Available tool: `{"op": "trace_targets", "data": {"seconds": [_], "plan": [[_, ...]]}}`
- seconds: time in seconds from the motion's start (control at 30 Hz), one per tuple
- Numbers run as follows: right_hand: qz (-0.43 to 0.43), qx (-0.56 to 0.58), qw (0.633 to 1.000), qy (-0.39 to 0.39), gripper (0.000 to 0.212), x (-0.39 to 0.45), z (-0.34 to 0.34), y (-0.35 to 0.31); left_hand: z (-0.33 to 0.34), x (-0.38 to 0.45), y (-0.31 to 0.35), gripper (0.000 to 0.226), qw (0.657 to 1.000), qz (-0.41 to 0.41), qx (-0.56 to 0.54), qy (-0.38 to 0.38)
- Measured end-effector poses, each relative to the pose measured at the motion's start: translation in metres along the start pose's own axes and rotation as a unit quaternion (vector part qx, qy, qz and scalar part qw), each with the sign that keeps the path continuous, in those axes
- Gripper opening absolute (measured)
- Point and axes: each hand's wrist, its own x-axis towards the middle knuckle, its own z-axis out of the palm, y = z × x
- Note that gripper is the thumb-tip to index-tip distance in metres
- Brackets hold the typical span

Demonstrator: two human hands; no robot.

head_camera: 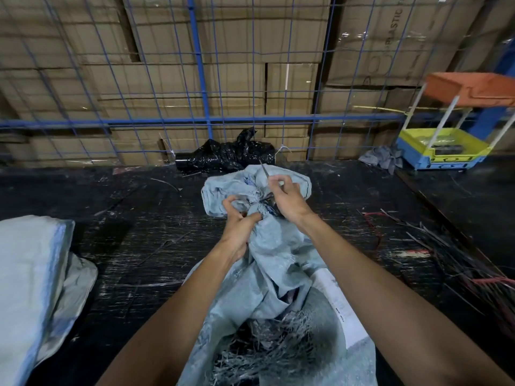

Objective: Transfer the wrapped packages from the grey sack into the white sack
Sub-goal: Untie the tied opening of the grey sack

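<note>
The grey woven sack lies in front of me on the dark table, its neck bunched and tied. My left hand grips the gathered neck just below the tie. My right hand holds a thin blade-like tool against the tie, its tip pointing up and away. The sack's near end is frayed, with loose strands and a white label strip showing. A pale whitish sack lies at the left edge. No wrapped package is plainly visible.
A black plastic bag sits at the table's back by the blue wire fence, with stacked cartons behind. Cut strapping litters the right side. A yellow-blue crate rack with an orange top stands far right, next to a grey rag.
</note>
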Motion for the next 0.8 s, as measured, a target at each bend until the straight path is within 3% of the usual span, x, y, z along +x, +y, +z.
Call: {"op": "trace_targets", "data": {"seconds": [0.1, 0.2, 0.27, 0.37, 0.5, 0.67, 0.8], "plan": [[-0.024, -0.055, 0.998, -0.021, 0.034, -0.006, -0.001, -0.003, -0.001, 0.003, 0.006, 0.081, 1.0, 0.0, -0.009, 0.015], [-0.068, -0.069, 0.995, -0.009, 0.029, -0.01, 0.001, 0.003, -0.002, 0.004, 0.015, 0.061, 0.999, -0.029, 0.007, 0.014], [-0.074, -0.049, 0.996, 0.005, 0.021, -0.014, 0.003, 0.006, -0.001, 0.005, 0.018, 0.044, 0.997, -0.067, -0.039, 0.032], [-0.077, -0.069, 0.994, -0.03, 0.012, -0.016, 0.002, 0.008, 0.0, 0.006, 0.022, 0.042, 0.991, -0.109, -0.073, 0.041], [-0.114, -0.1, 0.987, -0.051, 0.012, -0.018, 0.0, 0.012, 0.0, 0.017, 0.012, 0.025, 0.992, -0.059, -0.03, 0.103], [-0.144, -0.296, 0.942, 0.066, 0.016, -0.021, 0.003, 0.015, 0.005, 0.029, 0.012, 0.02, 0.981, -0.01, -0.059, 0.184], [-0.103, -0.298, 0.947, 0.056, 0.02, -0.019, 0.003, 0.011, 0.004, 0.033, 0.009, 0.01, 0.981, 0.004, -0.034, 0.192]]}}
